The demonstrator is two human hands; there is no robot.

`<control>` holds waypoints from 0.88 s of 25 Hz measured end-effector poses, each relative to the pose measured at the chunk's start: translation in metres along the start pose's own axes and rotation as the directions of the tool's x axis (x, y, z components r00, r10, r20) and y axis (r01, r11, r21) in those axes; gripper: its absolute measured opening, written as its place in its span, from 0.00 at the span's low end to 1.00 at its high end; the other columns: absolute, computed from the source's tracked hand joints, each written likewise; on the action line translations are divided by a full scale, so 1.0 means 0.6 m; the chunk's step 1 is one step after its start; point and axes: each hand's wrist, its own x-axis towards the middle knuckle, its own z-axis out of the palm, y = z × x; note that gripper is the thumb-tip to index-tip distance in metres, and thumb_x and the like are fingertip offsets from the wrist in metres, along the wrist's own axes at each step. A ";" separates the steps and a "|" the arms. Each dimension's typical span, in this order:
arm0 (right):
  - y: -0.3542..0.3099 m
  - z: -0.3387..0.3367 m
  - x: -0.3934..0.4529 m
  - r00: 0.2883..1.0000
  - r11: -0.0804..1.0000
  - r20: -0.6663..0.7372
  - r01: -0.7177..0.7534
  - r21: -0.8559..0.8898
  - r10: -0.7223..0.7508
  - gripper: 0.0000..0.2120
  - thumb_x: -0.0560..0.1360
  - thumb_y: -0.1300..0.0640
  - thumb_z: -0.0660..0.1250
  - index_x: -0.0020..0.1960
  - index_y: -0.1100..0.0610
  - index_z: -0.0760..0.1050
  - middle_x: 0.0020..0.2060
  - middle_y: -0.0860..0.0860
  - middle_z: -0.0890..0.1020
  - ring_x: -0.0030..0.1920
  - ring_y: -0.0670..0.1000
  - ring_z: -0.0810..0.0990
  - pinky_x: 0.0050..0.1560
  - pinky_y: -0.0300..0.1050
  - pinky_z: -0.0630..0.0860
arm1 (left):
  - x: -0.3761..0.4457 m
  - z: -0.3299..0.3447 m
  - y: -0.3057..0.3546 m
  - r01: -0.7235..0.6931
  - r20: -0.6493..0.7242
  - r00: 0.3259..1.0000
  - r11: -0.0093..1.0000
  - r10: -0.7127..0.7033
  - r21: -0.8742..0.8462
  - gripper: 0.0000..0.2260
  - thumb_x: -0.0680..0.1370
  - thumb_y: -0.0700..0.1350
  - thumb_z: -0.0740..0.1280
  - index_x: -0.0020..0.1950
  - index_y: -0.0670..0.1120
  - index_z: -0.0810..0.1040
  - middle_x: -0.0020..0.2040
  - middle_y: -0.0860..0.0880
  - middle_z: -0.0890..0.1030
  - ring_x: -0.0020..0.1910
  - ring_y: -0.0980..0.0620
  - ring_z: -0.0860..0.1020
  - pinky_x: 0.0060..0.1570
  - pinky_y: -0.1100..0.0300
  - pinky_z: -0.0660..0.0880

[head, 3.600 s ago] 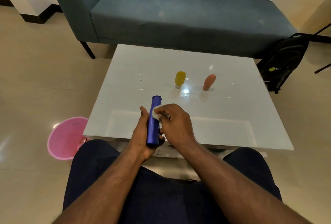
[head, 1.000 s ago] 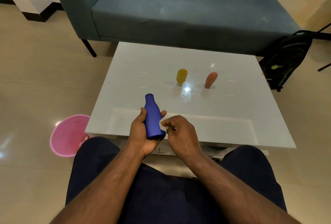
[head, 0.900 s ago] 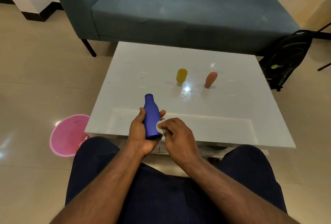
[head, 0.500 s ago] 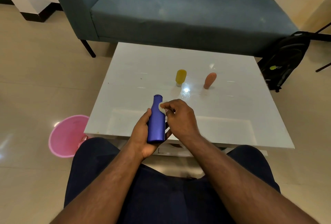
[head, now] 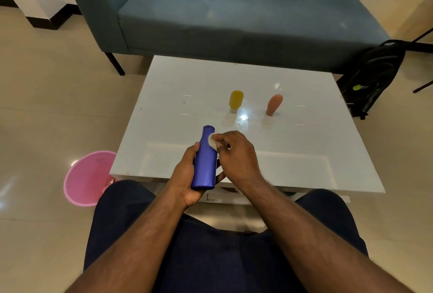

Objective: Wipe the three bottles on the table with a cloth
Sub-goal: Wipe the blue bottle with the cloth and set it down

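My left hand (head: 185,175) grips a blue bottle (head: 205,164) by its lower body, above the near edge of the white table (head: 293,152), its neck pointing away from me. My right hand (head: 236,154) pinches a small white cloth (head: 212,141) against the right side of the bottle's neck. A yellow bottle (head: 235,101) and an orange bottle (head: 273,104) stand upside down on their caps further back on the table, apart from both hands.
A blue sofa (head: 222,11) runs behind the table. A pink bucket (head: 87,176) sits on the floor at the table's near left corner. A black backpack (head: 372,75) leans on the floor to the right. My knees are under the table's near edge.
Over the last second my right hand slid the cloth from the bottle's lower body up to its neck. My left hand tilted the bottle a little and kept hold of it.
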 end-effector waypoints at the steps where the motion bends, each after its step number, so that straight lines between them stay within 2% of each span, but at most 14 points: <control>1: -0.003 0.001 -0.011 1.000 1.000 0.021 0.002 0.014 -0.002 0.06 0.78 0.57 0.65 0.52 0.52 0.80 0.49 0.46 0.78 0.48 0.44 0.78 0.50 0.47 0.80 | 0.002 -0.004 0.001 0.000 -0.014 1.000 1.000 0.000 0.000 0.16 0.81 0.55 0.65 0.61 0.45 0.79 0.44 0.44 0.86 0.39 0.48 0.84 0.42 0.50 0.83; 4: 0.002 0.014 -0.057 0.996 0.997 0.064 0.062 -0.036 -0.060 0.08 0.77 0.60 0.65 0.53 0.53 0.80 0.49 0.44 0.77 0.49 0.40 0.76 0.53 0.35 0.75 | 0.014 -0.012 0.006 0.002 -0.018 1.000 0.996 -0.004 -0.089 0.23 0.80 0.58 0.67 0.67 0.43 0.78 0.46 0.44 0.85 0.41 0.48 0.83 0.46 0.52 0.81; 6: 0.009 0.019 -0.074 0.995 0.994 0.041 0.097 -0.045 -0.095 0.09 0.77 0.61 0.65 0.54 0.53 0.81 0.49 0.44 0.78 0.49 0.38 0.75 0.53 0.29 0.71 | 0.019 -0.014 0.005 -0.002 -0.015 1.000 0.994 0.000 -0.108 0.24 0.78 0.59 0.69 0.65 0.42 0.79 0.46 0.43 0.85 0.41 0.48 0.84 0.45 0.53 0.83; 10: 0.001 0.010 -0.035 0.997 0.997 0.017 0.072 -0.008 -0.071 0.06 0.77 0.58 0.67 0.50 0.53 0.81 0.47 0.45 0.79 0.48 0.41 0.77 0.51 0.34 0.74 | 0.014 -0.009 0.001 -0.020 -0.003 1.000 1.000 0.020 -0.007 0.21 0.78 0.59 0.69 0.60 0.43 0.80 0.47 0.42 0.84 0.41 0.47 0.83 0.45 0.51 0.81; 14: -0.014 -0.001 0.033 0.997 0.999 -0.057 0.045 -0.003 -0.046 0.05 0.76 0.58 0.67 0.49 0.53 0.81 0.46 0.45 0.79 0.46 0.42 0.77 0.50 0.36 0.74 | 0.006 -0.004 -0.002 -0.017 -0.024 1.000 0.992 0.020 0.122 0.21 0.78 0.60 0.67 0.58 0.44 0.78 0.38 0.44 0.82 0.33 0.50 0.79 0.33 0.56 0.79; 18: -0.013 0.006 0.022 0.999 0.997 -0.046 -0.011 0.071 0.015 0.05 0.77 0.57 0.66 0.49 0.50 0.80 0.47 0.44 0.80 0.44 0.39 0.78 0.44 0.29 0.73 | 0.007 -0.006 -0.001 -0.013 -0.036 0.999 0.996 0.016 0.093 0.22 0.78 0.61 0.67 0.58 0.44 0.78 0.39 0.44 0.81 0.33 0.51 0.78 0.33 0.57 0.78; 22: -0.007 0.006 -0.024 0.998 0.993 0.034 -0.056 0.108 0.053 0.05 0.77 0.52 0.66 0.49 0.47 0.80 0.48 0.41 0.81 0.45 0.41 0.79 0.46 0.36 0.76 | 0.017 -0.009 0.002 -0.029 -0.049 0.998 0.999 0.031 0.034 0.22 0.77 0.63 0.67 0.57 0.45 0.79 0.39 0.44 0.80 0.35 0.50 0.77 0.38 0.55 0.75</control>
